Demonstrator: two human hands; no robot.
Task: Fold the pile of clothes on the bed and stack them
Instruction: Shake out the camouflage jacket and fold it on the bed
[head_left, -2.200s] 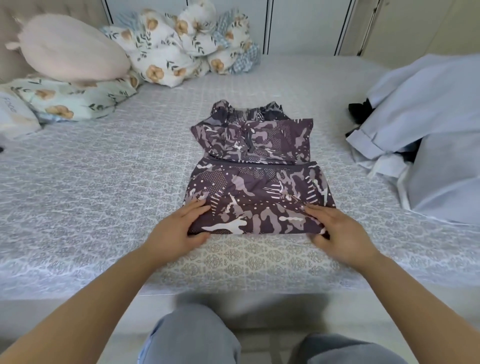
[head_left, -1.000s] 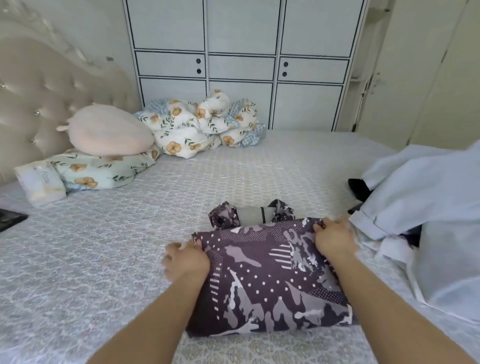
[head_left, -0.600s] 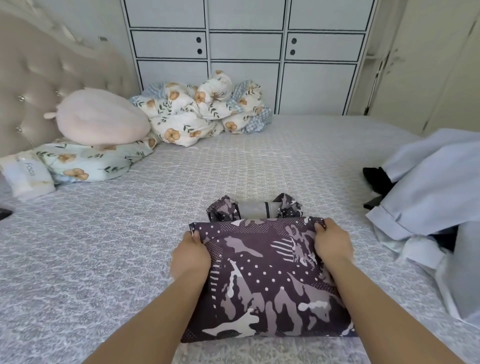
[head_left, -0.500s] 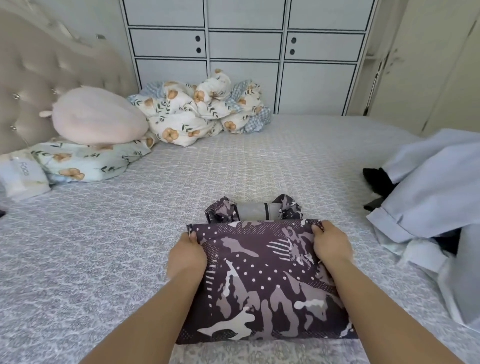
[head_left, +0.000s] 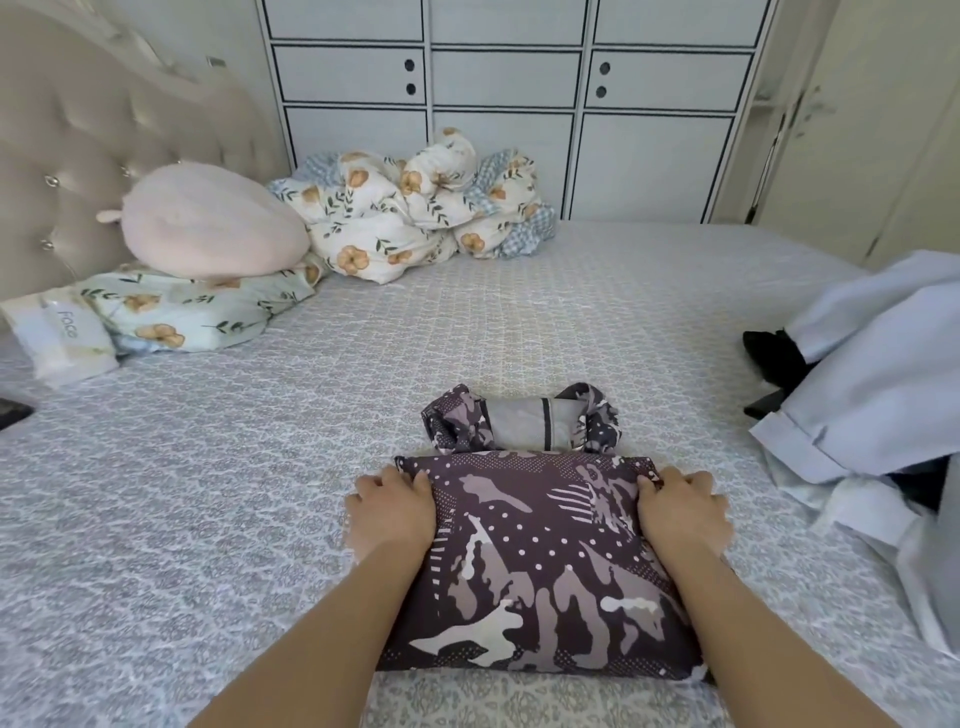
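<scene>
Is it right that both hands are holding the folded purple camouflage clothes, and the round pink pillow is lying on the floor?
Not quite. The head view shows the round pink pillow lying on the bed, on top of a flowery pillow by the headboard, not on the floor. The rest is right: the left hand and right hand hold the folded purple camouflage clothes.

hands (head_left: 537, 512) gripping folded camouflage garment (head_left: 540, 566), bed (head_left: 208, 493)

The folded garment (head_left: 540, 561) is dark purple camouflage with white dots and stripes. The bed (head_left: 260, 493) has a grey-white lattice print. The blanket (head_left: 410, 218) is white with orange flowers; the cushion (head_left: 208, 221) is pale pink; the clothes pile (head_left: 883, 364) is light blue.
</scene>
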